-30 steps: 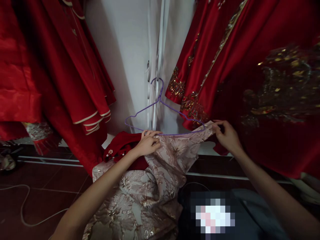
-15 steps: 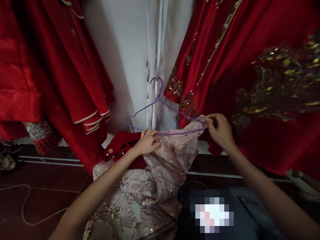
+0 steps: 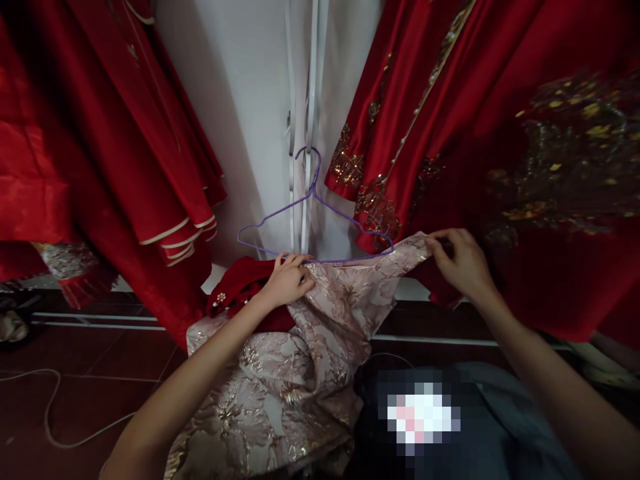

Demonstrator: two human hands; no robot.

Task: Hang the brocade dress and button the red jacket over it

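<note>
To your right hang red gowns with gold beading, and to your left, more red gowns, some with pale-edged hems; a white wall shows between them. The pale pink and gold dress lies in folds in front of you, its upper edge along the bottom bar of the purple hanger. A dark red cloth lies beside it, partly behind your left forearm. The hanger's hook is up against the white uprights. Your left hand is mostly closed, fingers bent over the dress's edge at the bar. Your right hand pinches the dress's shoulder end between thumb and forefinger, just beyond the hanger's right end.
</note>
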